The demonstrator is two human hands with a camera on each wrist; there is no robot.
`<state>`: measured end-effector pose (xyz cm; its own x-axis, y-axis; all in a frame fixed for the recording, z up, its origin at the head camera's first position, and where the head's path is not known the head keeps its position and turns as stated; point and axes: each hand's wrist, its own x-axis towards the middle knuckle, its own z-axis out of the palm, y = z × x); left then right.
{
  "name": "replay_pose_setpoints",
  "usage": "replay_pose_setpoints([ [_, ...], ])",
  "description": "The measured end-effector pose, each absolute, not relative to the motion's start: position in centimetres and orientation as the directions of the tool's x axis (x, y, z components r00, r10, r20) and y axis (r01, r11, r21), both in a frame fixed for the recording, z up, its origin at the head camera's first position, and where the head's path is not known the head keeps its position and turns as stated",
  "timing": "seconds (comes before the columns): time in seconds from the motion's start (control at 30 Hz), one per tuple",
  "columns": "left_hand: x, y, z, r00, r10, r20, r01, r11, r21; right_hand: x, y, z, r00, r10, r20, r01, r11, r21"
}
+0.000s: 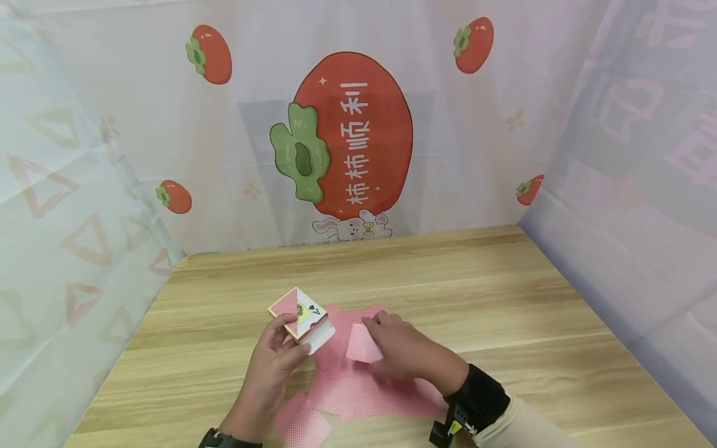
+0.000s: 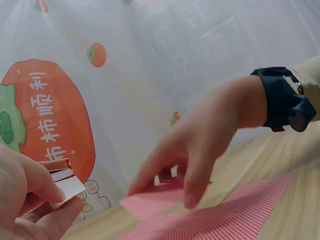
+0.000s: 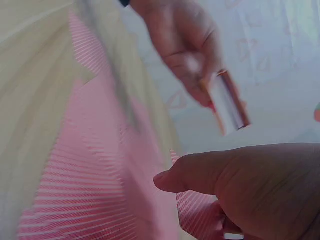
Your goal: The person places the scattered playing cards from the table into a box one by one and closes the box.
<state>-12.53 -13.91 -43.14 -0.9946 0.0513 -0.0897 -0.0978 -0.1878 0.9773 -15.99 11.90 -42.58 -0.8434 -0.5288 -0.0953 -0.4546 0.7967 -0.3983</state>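
Note:
My left hand (image 1: 267, 370) grips a small playing-card box (image 1: 311, 309), raised and tilted over the left side of the spread cards. An ace and a pink checked pattern show on its front; its white flap (image 1: 319, 338) hangs open toward the right hand. Cards sit inside the box, their edges visible in the left wrist view. In my right hand (image 1: 406, 348), a pink-backed playing card (image 1: 361, 344) is pinched between thumb and fingers, just over the pile. Beneath it, many pink checked cards (image 1: 358, 395) lie face down, overlapping.
One card (image 1: 302, 423) lies at the pile's near left corner. The wooden table (image 1: 532, 336) runs back to a white curtain (image 1: 459, 155) printed with persimmons. Fabric panels stand along both sides. Each wrist wears a black strap (image 1: 484, 398) with a camera.

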Motion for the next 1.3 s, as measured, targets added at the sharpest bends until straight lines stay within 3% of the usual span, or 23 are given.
replay_pose_setpoints([
  [0.1,-12.6,-13.8,-43.1,-0.996,0.044,-0.079,-0.086,-0.189,0.978,-15.7,11.8,-41.1,-0.843,-0.537,-0.031,-0.492,0.793,-0.359],
  [0.37,-12.6,-13.6,-43.1,-0.998,0.029,-0.053,-0.057,-0.194,0.979,-15.0,11.4,-38.3,-0.806,-0.587,0.073,-0.564,0.726,-0.393],
  [0.77,-12.8,-13.4,-43.3,-0.998,0.042,-0.056,-0.063,-0.190,0.980,-14.5,10.7,-37.1,-0.791,-0.610,0.055,-0.577,0.712,-0.399],
  [1.3,-12.6,-12.9,-43.4,-0.999,0.051,-0.017,-0.027,-0.207,0.978,-14.5,9.6,-37.8,-0.798,-0.589,0.128,-0.585,0.708,-0.396],
])
